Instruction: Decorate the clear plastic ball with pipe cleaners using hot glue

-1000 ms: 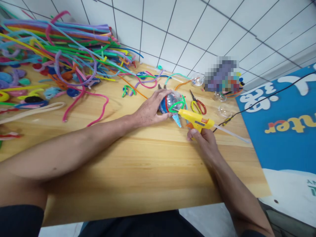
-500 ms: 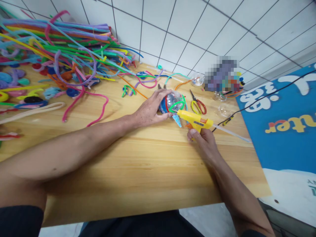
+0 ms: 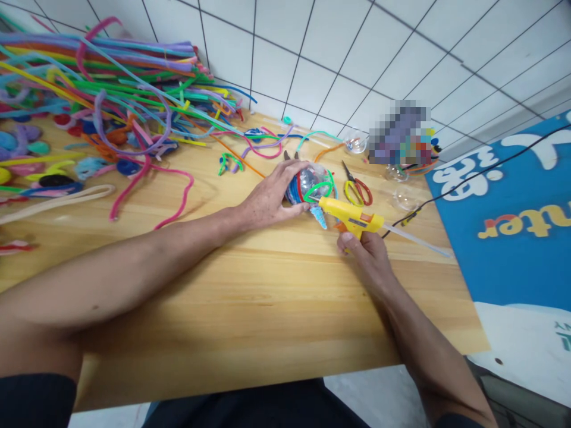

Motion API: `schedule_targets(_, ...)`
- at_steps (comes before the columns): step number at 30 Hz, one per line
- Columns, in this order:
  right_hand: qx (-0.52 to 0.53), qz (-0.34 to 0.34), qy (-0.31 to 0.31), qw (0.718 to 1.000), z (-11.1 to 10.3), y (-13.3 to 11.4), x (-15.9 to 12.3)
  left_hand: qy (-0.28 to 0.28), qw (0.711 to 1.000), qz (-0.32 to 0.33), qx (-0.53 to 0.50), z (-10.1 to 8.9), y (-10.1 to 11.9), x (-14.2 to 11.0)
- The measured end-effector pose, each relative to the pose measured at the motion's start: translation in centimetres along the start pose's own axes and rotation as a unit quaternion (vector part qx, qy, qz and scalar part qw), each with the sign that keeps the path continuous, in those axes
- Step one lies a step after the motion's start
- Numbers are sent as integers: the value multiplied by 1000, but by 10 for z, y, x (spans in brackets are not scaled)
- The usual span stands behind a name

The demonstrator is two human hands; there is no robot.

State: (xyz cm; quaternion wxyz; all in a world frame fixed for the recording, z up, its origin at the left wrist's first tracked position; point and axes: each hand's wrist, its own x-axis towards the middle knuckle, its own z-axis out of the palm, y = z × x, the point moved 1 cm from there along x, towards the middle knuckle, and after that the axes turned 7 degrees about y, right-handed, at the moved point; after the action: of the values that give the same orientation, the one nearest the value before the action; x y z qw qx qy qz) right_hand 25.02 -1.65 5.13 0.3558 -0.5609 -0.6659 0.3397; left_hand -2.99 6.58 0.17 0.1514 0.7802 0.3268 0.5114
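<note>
"where's the yellow glue gun [image 3: 348, 212] pointing?"
"left, toward the clear ball [image 3: 312, 176]; long axis slanting back rightward, right hand [image 3: 369, 251] with fingers wrapped round it."
"and the ball?"
"over the table [image 3: 245, 321], clasped by the left hand [image 3: 271, 195], its left side hidden (nozzle [image 3: 314, 200] contact: can't tell)."

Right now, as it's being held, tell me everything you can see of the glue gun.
The glue gun has a yellow, plastic-looking body, an orange trigger, a dark label on its side and a thin, metal-looking nozzle. A long, translucent glue stick juts from its back. The right hand grips its handle, mostly hiding it. The nozzle points toward the green loop at the ball; whether its tip touches either, I cannot tell.
</note>
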Motion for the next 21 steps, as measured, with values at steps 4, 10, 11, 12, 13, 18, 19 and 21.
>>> schedule_targets(4,-1,-6,10,1000,0,1,0,-1,1000,-2,-6,0,-1,0)
schedule_targets(10,-3,-3,1,1000,-1,-2,0,-2,1000,-7,-5,1,0,0)
schedule_targets(11,-6,-4,3,1000,-1,-2,0,-3,1000,-9,-4,1,0,0)
schedule_targets(12,-7,-4,7,1000,-1,-2,-1,-4,1000,-11,-4,1,0,0)
schedule_targets(13,-8,-5,12,1000,-1,-2,-1,-6,1000,-12,-5,1,1,1)
schedule_targets(18,-18,-6,8,1000,-2,-1,-1,-6,1000,-18,-5,0,2,1)
schedule_targets(19,-17,-7,10,1000,-2,0,-1,-7,1000,-21,-5,0,2,1)
schedule_targets(21,-8,-9,25,1000,-2,1,-2,-8,1000,-24,-6,0,2,1)
